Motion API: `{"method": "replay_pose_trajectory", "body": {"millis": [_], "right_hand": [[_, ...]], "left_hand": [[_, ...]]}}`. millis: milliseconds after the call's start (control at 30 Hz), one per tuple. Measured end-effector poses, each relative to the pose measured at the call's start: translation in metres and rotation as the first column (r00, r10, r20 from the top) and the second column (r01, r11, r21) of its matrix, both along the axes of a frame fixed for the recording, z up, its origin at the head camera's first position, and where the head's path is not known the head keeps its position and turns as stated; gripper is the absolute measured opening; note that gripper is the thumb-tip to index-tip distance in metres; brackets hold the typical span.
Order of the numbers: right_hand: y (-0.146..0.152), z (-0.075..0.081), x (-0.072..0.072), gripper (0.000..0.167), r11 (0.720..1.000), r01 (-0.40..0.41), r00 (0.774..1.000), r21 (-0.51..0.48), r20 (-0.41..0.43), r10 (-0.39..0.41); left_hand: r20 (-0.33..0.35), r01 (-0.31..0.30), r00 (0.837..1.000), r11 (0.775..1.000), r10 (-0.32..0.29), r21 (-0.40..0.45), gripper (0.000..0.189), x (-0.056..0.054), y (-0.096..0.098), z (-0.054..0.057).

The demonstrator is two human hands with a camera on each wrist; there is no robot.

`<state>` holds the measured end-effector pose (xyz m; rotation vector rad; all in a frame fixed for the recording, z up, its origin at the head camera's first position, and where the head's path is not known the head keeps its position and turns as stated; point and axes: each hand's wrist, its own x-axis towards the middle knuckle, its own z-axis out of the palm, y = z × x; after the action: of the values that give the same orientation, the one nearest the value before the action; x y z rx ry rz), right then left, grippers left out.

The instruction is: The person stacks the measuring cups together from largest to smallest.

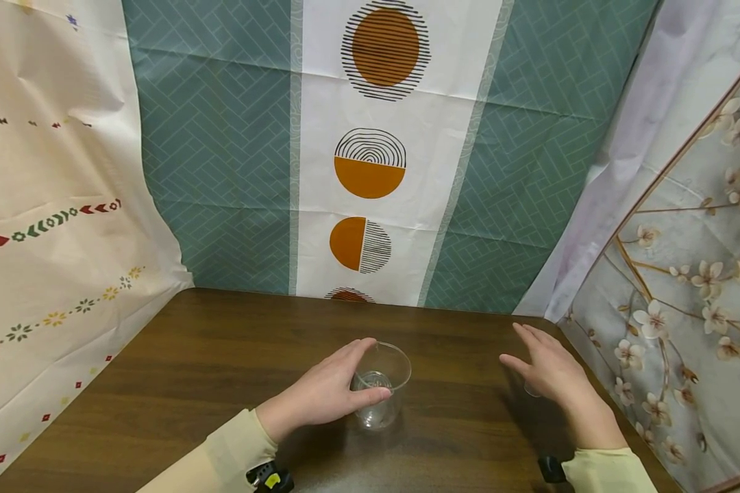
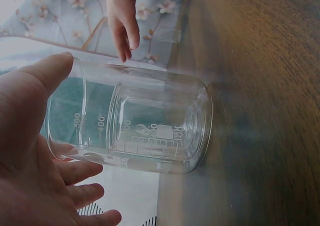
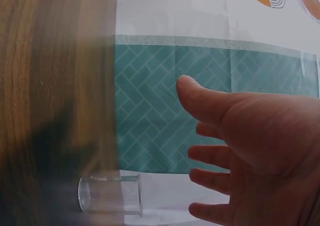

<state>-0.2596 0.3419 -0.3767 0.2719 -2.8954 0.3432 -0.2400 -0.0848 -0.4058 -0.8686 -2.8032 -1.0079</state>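
A large clear glass beaker (image 1: 379, 404) with white graduation marks stands upright on the wooden table. Inside it sits a smaller glass beaker (image 2: 145, 131), its printed scale showing through the outer wall. My left hand (image 1: 329, 387) holds the large beaker by its left side at the rim, thumb on the near side and fingers on the far side. To the right, my right hand (image 1: 549, 370) hovers over the table, fingers spread and nothing in them. Past its fingers stands another small clear beaker (image 3: 110, 195), mostly hidden by that hand in the head view.
The brown wooden table (image 1: 222, 342) reaches back to a green and white patterned cloth (image 1: 222, 137). A cream cloth (image 1: 49, 205) hangs on the left, and a floral cloth (image 1: 684, 329) borders the right edge close to my right hand.
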Motion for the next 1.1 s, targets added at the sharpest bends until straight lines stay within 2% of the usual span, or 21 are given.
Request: {"method": "replay_pose_trajectory", "body": {"millis": [567, 867, 1100], "right_hand": [[0.014, 0.001, -0.002, 0.088, 0.997, 0.079, 0.992, 0.01, 0.1, -0.08], [0.018, 0.001, -0.003, 0.097, 0.992, 0.128, 0.969, 0.021, 0.209, -0.129], [0.022, -0.002, -0.005, 0.099, 0.991, 0.132, 0.961, 0.022, 0.242, -0.134]], "left_hand": [[0.006, 0.009, 1.0, 1.0, -0.009, 0.007, 0.104, 0.0, 0.0, -0.001], [0.008, 0.008, 1.0, 1.0, -0.008, 0.01, 0.104, 0.0, 0.0, -0.001], [-0.002, 0.004, 1.0, 1.0, -0.004, 0.005, 0.102, 0.0, 0.0, -0.001]]}}
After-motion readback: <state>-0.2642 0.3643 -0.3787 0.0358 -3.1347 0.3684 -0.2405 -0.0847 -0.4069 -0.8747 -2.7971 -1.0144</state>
